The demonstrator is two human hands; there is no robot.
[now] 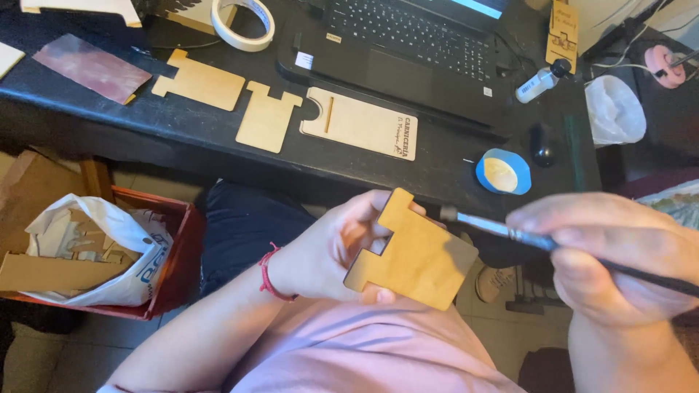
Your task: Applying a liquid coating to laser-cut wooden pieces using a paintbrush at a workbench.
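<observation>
My left hand [331, 251] holds a flat, notched wooden cut-out piece [413, 252] over my lap, fingers behind it and thumb under its lower edge. My right hand [608, 258] grips a thin dark paintbrush [502, 231] whose tip points left, close to the piece's upper right edge. Similar wooden pieces [200, 80] [266, 118] lie on the dark desk [451, 164], beside a longer slotted wooden plate [360, 124]. A small blue-rimmed open lid or cup [503, 172] sits on the desk near the brush.
A laptop [408, 36] fills the desk's back. A roll of tape [244, 23], a sheet of sandpaper [91, 67] and a small white bottle [540, 81] lie around it. A red crate [175, 269] with a white bag and wood offcuts stands on the floor at left.
</observation>
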